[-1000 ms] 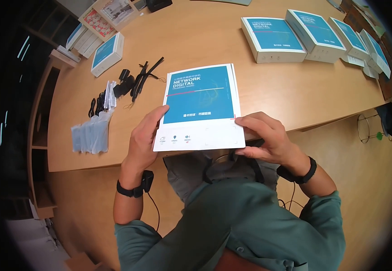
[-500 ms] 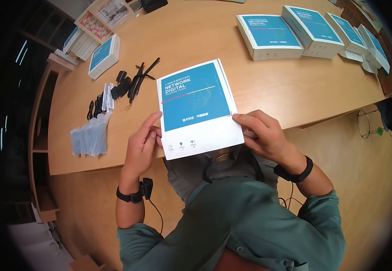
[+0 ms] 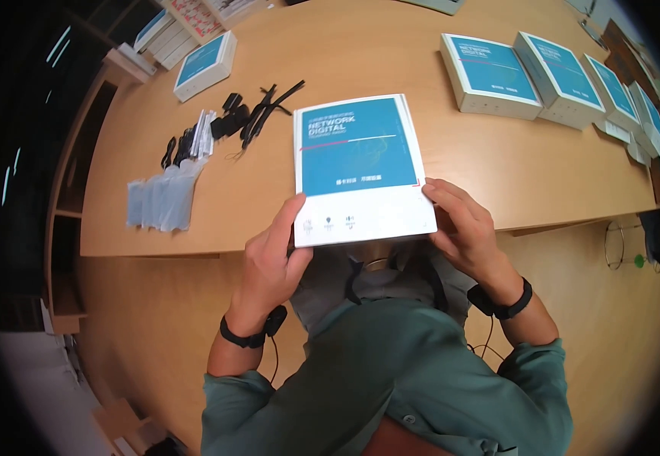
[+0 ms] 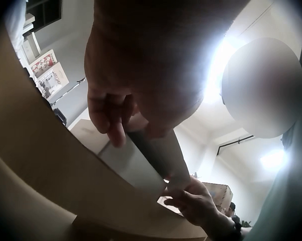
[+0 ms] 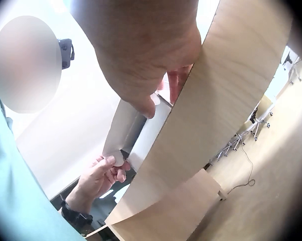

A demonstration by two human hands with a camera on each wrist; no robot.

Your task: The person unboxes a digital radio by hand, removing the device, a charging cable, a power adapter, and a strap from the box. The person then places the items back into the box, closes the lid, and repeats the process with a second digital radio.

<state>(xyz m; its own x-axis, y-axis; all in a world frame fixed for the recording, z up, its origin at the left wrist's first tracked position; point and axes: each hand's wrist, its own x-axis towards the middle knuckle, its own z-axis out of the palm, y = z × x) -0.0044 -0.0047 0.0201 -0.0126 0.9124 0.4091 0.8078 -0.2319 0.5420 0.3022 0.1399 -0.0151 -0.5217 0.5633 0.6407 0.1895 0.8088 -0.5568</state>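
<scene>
A blue and white cardboard box (image 3: 356, 156), printed "NETWORK DIGITAL", lies over the table's near edge with its white front flap (image 3: 368, 216) toward me. My left hand (image 3: 273, 247) grips the front left corner, thumb along the side. At the front right corner my right hand (image 3: 463, 228) pinches the box, fingers on the edge and thumb below. In the left wrist view a dark gap shows between the flap (image 4: 173, 155) and the box body (image 4: 128, 163). The right wrist view shows both hands at this same flap (image 5: 122, 128).
Several matching boxes (image 3: 490, 72) stand at the back right, another box (image 3: 204, 64) at the back left. Black straps (image 3: 265, 114), dark adapters (image 3: 231, 118), cables (image 3: 178, 148), thin packets (image 3: 202, 133) and translucent pouches (image 3: 161, 199) lie left on the table (image 3: 391, 61).
The box turned slightly and its front tipped, then came back nearly straight. My left fingers shifted along the left edge to the front corner; my right hand stayed on its corner. The head view shifted.
</scene>
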